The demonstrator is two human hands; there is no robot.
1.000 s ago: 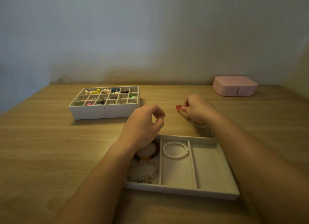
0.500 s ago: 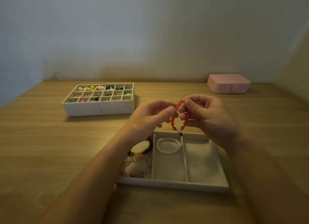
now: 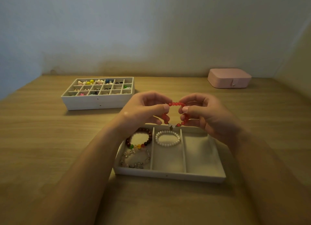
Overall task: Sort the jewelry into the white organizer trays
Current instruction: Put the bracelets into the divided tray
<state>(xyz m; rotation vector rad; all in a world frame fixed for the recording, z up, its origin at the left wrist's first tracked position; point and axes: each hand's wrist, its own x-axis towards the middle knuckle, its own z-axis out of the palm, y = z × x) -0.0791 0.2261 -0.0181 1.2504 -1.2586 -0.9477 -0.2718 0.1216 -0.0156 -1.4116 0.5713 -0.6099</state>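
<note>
A red bead bracelet (image 3: 175, 114) is held stretched into a ring above the far edge of the three-compartment white tray (image 3: 168, 175), pinched on one side by the curled fingers and thumb of the left hand (image 3: 144, 109) and on the other by those of the right hand (image 3: 203, 113). In the tray, a dark multicoloured bracelet (image 3: 139, 138) and a clear bead bracelet (image 3: 135, 158) are kept in the left compartment and a pearl bracelet (image 3: 167, 138) in the middle one. A white grid tray (image 3: 98, 94) of small pieces and a pink box (image 3: 229, 77) are set farther back on the wooden table (image 3: 42, 140).
</note>
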